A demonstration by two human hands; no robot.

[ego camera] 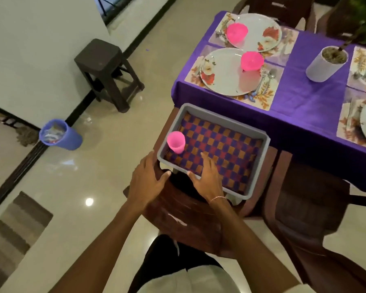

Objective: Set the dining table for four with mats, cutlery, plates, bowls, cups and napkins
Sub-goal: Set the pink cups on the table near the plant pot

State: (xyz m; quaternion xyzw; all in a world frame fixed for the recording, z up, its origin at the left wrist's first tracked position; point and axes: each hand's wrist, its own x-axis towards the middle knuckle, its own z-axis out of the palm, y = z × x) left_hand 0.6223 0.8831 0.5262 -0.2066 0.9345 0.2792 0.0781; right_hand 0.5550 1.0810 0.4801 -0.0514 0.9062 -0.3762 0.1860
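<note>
Fingers (148, 163) of the left hand (148, 180) lie straight and loosely spread, holding nothing. They sit just outside the near-left corner of the grey rectangular plastic tray (224, 121), with the thumb at its near rim. The right hand (208, 176) is equally slack and empty, and its fingers (206, 160) reach over the near rim above the purple, red and orange checked cloth (226, 149) that lines the tray.

The small pink plastic cup (176, 143), the only 1 in the tray, stands in the far-left corner. It looks upright, wider end up, so its long axis is vertical. It lies ahead of both hands, a little to the right of the left fingertips and to the left of the right fingertips, near to each. The left hand has the tray wall between it and the cup, whereas the right is already inside, so the right probably has the cleaner sideways reach.

The tray rests on a dark brown chair (188, 218) beside the purple-clothed table (304, 102). On the table, 2 white floral plates (226, 72) each carry a pink bowl (252, 60) on floral mats. A metal fork and spoon (266, 78) lie beside the nearer plate. No cups or napkins show at these 2 places, so the cup step seems to be the one in hand.
</note>
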